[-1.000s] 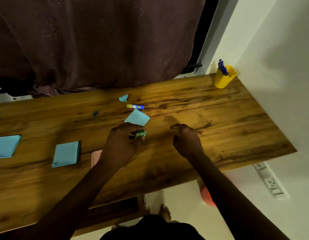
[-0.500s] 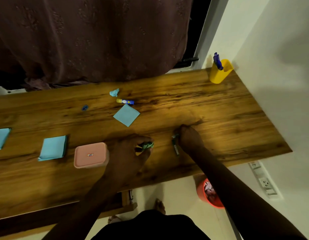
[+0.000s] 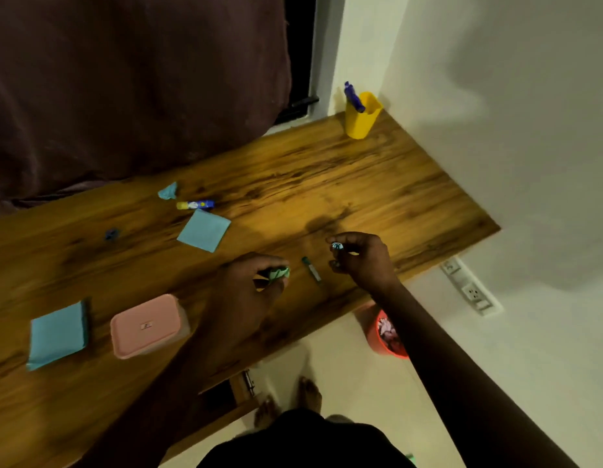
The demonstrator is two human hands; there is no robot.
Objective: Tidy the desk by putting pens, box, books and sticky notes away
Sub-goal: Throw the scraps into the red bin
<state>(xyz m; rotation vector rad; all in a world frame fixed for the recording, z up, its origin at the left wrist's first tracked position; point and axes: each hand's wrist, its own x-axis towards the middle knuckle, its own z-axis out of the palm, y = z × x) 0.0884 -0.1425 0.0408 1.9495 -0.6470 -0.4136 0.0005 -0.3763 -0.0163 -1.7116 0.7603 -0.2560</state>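
Observation:
My left hand is closed around a crumpled green paper near the front edge of the wooden desk. My right hand pinches a small blue-white scrap just above the desk. Between the two hands a green pen lies on the wood. A blue sticky note, a blue and yellow glue stick and a crumpled blue paper lie further back. A pink box and a blue sticky pad rest at the left. A yellow pen holder with a blue pen stands at the far right corner.
A small blue cap lies on the left of the desk. A red bin with scraps stands on the floor under the right end. A dark curtain hangs behind, a white wall with sockets at right. My feet are below the desk edge.
My right hand has lifted off the desk holding a small scrap, leaving the green pen lying there. My left hand stayed closed on the green paper. The view has shifted right.

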